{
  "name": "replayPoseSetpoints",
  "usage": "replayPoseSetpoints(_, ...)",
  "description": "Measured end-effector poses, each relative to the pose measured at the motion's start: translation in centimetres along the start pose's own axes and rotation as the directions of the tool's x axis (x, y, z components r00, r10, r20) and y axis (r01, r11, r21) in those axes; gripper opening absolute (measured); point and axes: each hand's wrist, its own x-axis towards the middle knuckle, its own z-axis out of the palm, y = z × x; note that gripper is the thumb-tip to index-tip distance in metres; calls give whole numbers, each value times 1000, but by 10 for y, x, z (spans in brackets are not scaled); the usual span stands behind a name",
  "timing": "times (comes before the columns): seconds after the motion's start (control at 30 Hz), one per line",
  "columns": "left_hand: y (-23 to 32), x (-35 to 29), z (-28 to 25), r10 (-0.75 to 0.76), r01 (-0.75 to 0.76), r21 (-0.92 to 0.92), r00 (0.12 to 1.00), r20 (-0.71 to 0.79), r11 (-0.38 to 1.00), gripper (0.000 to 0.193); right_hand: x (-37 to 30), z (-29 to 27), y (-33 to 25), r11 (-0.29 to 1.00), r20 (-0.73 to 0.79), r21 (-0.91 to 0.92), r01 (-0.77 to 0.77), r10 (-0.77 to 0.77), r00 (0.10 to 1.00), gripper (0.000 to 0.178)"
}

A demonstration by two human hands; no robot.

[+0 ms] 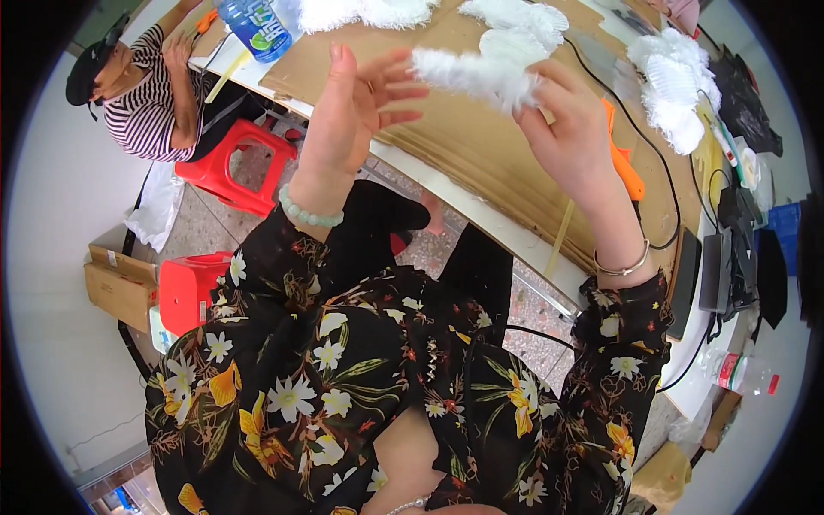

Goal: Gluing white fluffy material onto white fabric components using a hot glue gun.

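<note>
My right hand (pixel 571 129) pinches one end of a white fluffy strip (pixel 472 75) above the table. The strip's other end points toward my left hand (pixel 360 103), which is raised with its fingers spread and nothing in it. An orange glue gun (pixel 629 174) lies on the brown cardboard sheet (pixel 481 146), partly hidden behind my right hand and wrist. More white fluffy pieces (pixel 519 30) rest on the cardboard just beyond the strip. At the far edge is another white fluffy pile (pixel 369 12).
A white fluffy heap (pixel 674 90) sits at right beside a black cord (pixel 639 129). A blue-labelled bottle (pixel 257 30) stands at far left, near a seated person (pixel 150 112). Red stools (pixel 245 167) are left of the table. A clear bottle (pixel 747 375) lies at right.
</note>
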Motion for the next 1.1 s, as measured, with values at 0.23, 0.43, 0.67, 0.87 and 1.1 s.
replayPoseSetpoints(0.23, -18, -12, 3, -151, 154, -22, 982, 118, 988, 35, 1, 4, -3, 764, 28, -495, 414, -463, 886, 45)
replayPoseSetpoints(0.43, -19, -13, 12, -23, 23, -79, 1000, -5, 997, 23, 2, -2, -5, 986, -203, -169, 16, -51, 978, 54)
replayPoseSetpoints(0.67, -15, -20, 11, 79, -85, 186, 996, 43, 979, 22, 8, -14, -21, 967, -127, 218, -134, 164, 978, 42)
replayPoseSetpoints(0.87, -20, -16, 10, 143, -176, 343, 982, 120, 923, 22, 0, -10, -12, 911, 94, 268, -314, 300, 949, 19)
replayPoseSetpoints(1.1, -7, -22, 12, 106, -126, 322, 991, 77, 938, 20, 6, -7, -20, 856, 88, 370, -362, 355, 931, 19)
